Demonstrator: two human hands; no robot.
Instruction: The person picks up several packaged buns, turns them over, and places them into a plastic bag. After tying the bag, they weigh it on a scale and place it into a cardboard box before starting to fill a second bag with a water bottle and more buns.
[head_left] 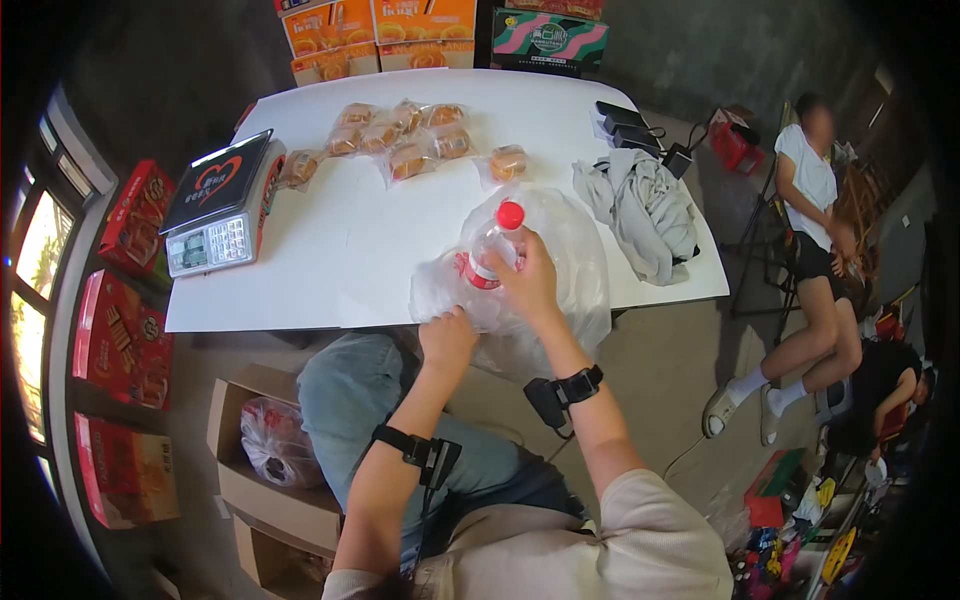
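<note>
My right hand [528,276] is wrapped round a clear plastic bottle [492,243] with a red cap and a red label. The bottle is tilted over the table's front edge, among a large translucent plastic bag [580,245]. My left hand [447,335] is closed on the bag's left part at the table edge. Several wrapped round buns [408,160] lie on the white table [330,240] behind the bag. One wrapped bun [507,163] sits just beyond the bottle cap.
A scale [222,205] stands at the table's left. Grey cloth [640,210] and black devices [628,130] lie at the right. Cartons [380,35] stand behind. An open cardboard box [265,500] is at lower left. A person [812,190] sits at right; another is lower right.
</note>
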